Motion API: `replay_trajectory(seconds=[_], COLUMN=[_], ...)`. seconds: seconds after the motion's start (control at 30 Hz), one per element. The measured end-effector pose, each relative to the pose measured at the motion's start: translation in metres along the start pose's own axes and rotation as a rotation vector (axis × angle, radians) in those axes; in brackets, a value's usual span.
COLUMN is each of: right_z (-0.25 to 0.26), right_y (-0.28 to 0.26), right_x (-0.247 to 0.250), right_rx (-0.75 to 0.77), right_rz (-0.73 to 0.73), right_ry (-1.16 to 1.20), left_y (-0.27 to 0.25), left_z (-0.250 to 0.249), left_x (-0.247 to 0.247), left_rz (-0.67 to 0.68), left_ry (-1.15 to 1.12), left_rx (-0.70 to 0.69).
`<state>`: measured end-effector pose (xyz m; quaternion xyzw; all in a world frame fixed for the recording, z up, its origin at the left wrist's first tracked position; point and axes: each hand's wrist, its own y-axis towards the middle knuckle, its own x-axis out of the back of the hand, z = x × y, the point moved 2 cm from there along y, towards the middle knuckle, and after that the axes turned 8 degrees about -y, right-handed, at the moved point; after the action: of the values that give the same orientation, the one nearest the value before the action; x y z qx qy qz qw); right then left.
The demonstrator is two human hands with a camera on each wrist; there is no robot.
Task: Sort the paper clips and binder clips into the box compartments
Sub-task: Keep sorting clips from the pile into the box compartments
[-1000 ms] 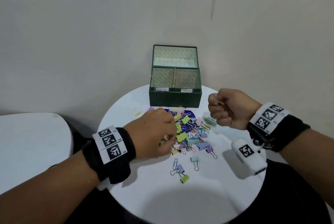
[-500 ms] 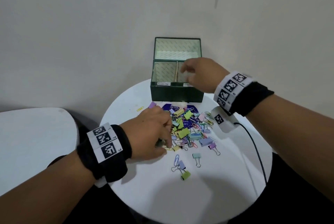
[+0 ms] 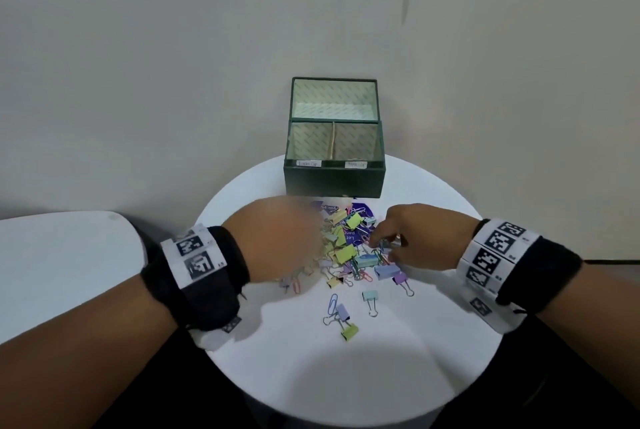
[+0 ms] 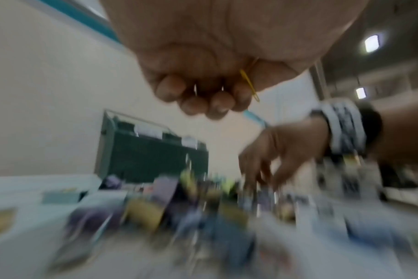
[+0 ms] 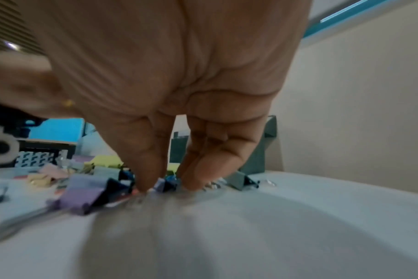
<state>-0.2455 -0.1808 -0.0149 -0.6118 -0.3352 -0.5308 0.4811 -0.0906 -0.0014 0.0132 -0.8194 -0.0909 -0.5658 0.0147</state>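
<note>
A heap of pastel binder clips and coloured paper clips (image 3: 349, 252) lies mid-table in front of the green box (image 3: 334, 183). The box has two front compartments with white labels. My left hand (image 3: 277, 238), blurred by motion, hovers over the heap's left side. In the left wrist view its fingers (image 4: 203, 102) curl round a yellow paper clip (image 4: 249, 85) and other wire pieces. My right hand (image 3: 391, 238) reaches down into the heap's right side. Its straight fingertips (image 5: 146, 181) touch the table beside a small blue binder clip (image 5: 167, 184), the thumb apart.
The round white table (image 3: 346, 376) stands against a beige wall, with the box at its far edge. A few stray clips (image 3: 341, 316) lie nearer me. A second white surface (image 3: 62, 255) sits to the left. A black cable (image 3: 609, 260) runs off at right.
My right hand has come back from the box's right compartment down to the heap. My left hand has lifted off the heap with clips in its fist.
</note>
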Motion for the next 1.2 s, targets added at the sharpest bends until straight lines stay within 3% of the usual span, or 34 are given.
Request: replay_trajectory(seconds=[0.13,0.27,0.33,0.43,0.53,0.8,0.87,0.93,1.03,1.1,1.2], right_z=[0.0,0.004,0.004,0.004,0.003,0.001,-0.002,-0.007,-0.008,-0.003,0.006], right_y=[-0.002,-0.003,-0.002,-0.002,-0.003,-0.007,-0.005,-0.003,-0.003,-0.005,-0.007], right_x=[-0.005,-0.01,-0.012,-0.015,-0.017,-0.012,-0.011,-0.007,-0.007,-0.009,-0.012], right_rx=[0.051,0.037,0.013,0.005,-0.009,-0.014,-0.04,-0.084,-0.076,-0.018,0.072], right_rz=[-0.067,-0.073,-0.082,-0.089,-0.089,-0.242,-0.277,-0.296,-0.305,-0.223,-0.096], right_ry=[0.021,0.089,0.106,0.117,0.109,0.2,0.183,0.144,0.126,0.161,0.227], left_y=[-0.002,-0.007,-0.01,-0.014,-0.014,-0.018,-0.018,-0.013,-0.004,-0.003,-0.006], left_z=[0.012,0.015,0.01,-0.005,-0.016,-0.01,-0.008,0.005,0.025,0.035,0.043], left_x=[0.005,-0.005,-0.008,-0.011,-0.02,-0.033,-0.028,-0.018,0.003,0.01,0.008], left_rz=[-0.07,0.195,0.311,0.451,0.43,0.297,0.313,0.324,0.192,0.152,0.274], left_ry=[-0.426,-0.863,-0.709,-0.126,0.25,0.316,0.219,0.008,-0.39,-0.564,-0.764], left_rx=[0.209,0.388,0.243,-0.094,-0.251,-0.456,-0.306,-0.042,0.26,0.391,0.459])
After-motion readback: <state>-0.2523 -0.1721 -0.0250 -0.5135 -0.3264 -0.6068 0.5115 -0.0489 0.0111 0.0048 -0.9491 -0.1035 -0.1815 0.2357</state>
